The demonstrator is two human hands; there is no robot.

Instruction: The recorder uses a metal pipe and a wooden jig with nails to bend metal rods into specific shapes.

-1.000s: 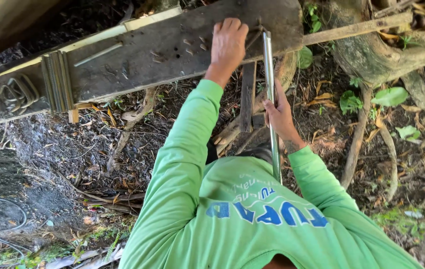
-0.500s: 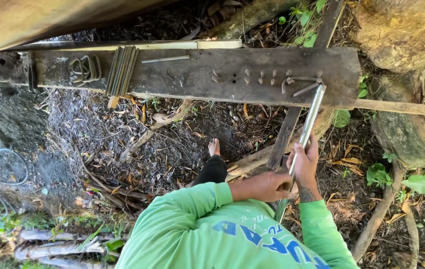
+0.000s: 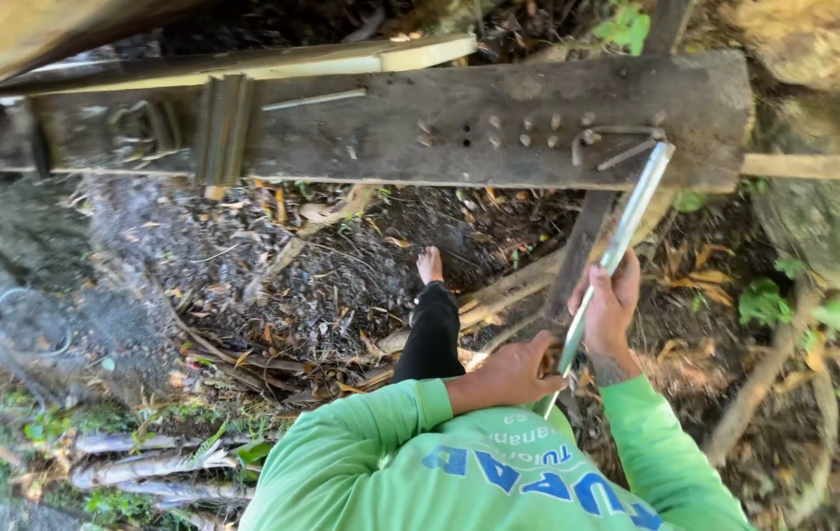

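Left hand (image 3: 513,372) wrapped around the lower end of a metal pipe (image 3: 615,254); right hand (image 3: 611,307) clasping it just above, at 1 o'clock of the left. Pipe slanting toward 1 o'clock, top end meeting bent rods (image 3: 617,147) on the plank (image 3: 390,138). Bare foot (image 3: 429,264) on leaf litter at 11 o'clock

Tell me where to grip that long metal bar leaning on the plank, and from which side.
Grip the metal bar on its lower half, near the body, probably from both sides as the left hand and right hand do. It slants up to the wooden plank, where pegs crowd its top end.
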